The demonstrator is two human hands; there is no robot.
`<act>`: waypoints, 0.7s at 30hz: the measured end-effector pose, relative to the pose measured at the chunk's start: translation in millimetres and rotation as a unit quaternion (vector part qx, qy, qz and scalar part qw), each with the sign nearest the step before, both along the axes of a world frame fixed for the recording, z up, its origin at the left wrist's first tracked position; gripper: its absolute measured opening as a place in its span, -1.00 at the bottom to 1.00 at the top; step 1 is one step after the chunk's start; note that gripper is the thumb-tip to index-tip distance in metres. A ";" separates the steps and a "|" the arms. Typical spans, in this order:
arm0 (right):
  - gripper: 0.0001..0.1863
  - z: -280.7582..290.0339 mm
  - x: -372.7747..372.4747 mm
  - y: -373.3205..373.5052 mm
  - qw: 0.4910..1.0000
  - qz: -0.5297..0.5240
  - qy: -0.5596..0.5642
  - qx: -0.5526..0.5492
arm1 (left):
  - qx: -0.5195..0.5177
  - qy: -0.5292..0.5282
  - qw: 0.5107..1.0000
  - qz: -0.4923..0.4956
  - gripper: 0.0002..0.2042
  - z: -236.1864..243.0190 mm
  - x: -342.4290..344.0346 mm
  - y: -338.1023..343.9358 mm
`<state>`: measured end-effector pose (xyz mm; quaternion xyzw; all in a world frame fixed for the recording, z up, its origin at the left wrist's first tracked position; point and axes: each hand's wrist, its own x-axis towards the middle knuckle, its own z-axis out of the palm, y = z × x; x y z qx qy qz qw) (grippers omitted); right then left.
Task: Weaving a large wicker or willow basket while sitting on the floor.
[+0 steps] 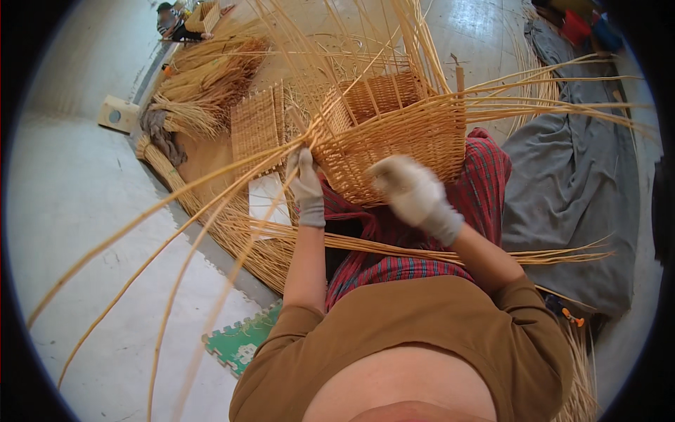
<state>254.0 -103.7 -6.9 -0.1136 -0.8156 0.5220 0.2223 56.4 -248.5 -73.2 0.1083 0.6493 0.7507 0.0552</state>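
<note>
A partly woven wicker basket [411, 144] rests tilted on my lap, over a red plaid cloth [485, 176]. Long uncut wicker rods [211, 169] fan out from its left corner toward the lower left, and others rise from the far side and stick out to the right. My left hand [307, 184], in a pale glove, is closed at that left corner, around the base of the rods. In front of the basket's near wall is my right hand [413, 191], also gloved and blurred by motion; its fingers are not clear.
Past the basket on the left lie a flat woven panel [254, 123] and wicker bundles [211, 70]. A long rod bundle [232, 235] curves by my left side. Grey cloth [569, 197] spreads at right; an orange-handled tool [573, 318] lies below. Another person [171, 22] sits far left.
</note>
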 end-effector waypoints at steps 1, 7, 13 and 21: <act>-0.75 11.3 -14.2 -22.7 0.990 0.137 -0.022 0.002 | 0.057 -0.011 0.998 -0.019 -0.60 5.6 8.5 -3.0; -0.65 63.2 -83.3 -91.7 0.882 0.366 0.064 0.290 | 0.068 -0.036 0.965 -0.251 -0.60 28.5 45.9 -43.6; -0.71 55.5 -123.9 55.1 0.829 0.183 0.359 -0.387 | -0.134 0.065 0.989 -0.005 -0.79 -27.9 22.8 -49.5; -0.83 -84.4 -75.7 102.6 0.876 -0.025 0.215 -0.430 | -0.269 0.403 0.875 0.005 -0.68 7.5 51.8 3.7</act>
